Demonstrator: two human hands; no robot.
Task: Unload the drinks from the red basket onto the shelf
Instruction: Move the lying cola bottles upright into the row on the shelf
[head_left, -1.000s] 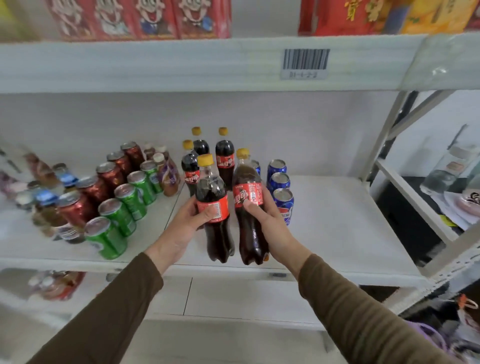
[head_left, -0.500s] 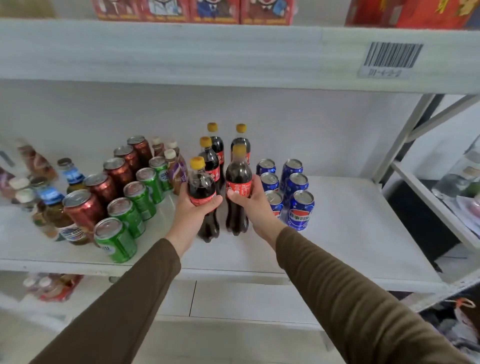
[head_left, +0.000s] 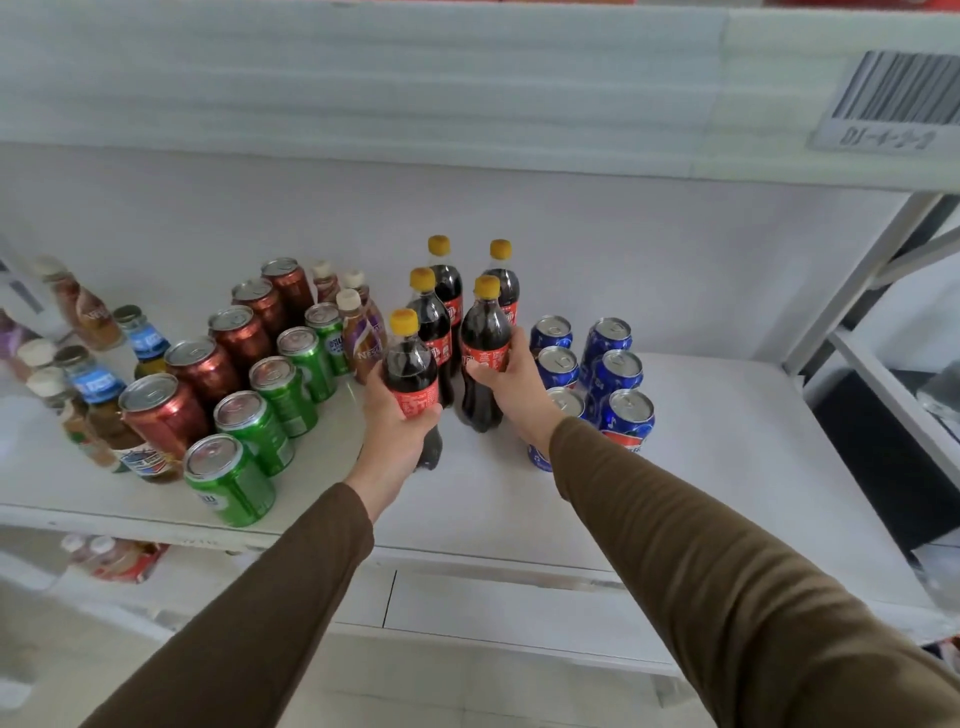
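Two cola bottles with yellow caps and red labels stand on the white shelf (head_left: 727, 467). My left hand (head_left: 397, 431) grips the nearer cola bottle (head_left: 410, 369) around its label. My right hand (head_left: 511, 384) grips the second cola bottle (head_left: 485, 343) just to the right. Both bottles stand in front of three more cola bottles (head_left: 441, 291) in two rows. The red basket is out of view.
Blue cans (head_left: 615, 374) stand right of the bottles, touching my right wrist. Green cans (head_left: 283, 389) and red cans (head_left: 205, 364) fill the left, with small bottles (head_left: 96, 384) beyond. The shelf's right half is bare. An upper shelf (head_left: 467, 93) hangs overhead.
Both hands have pushed the two cola bottles from the shelf's front edge deeper in, up against the bottles behind. The camera has moved closer and tilted down.
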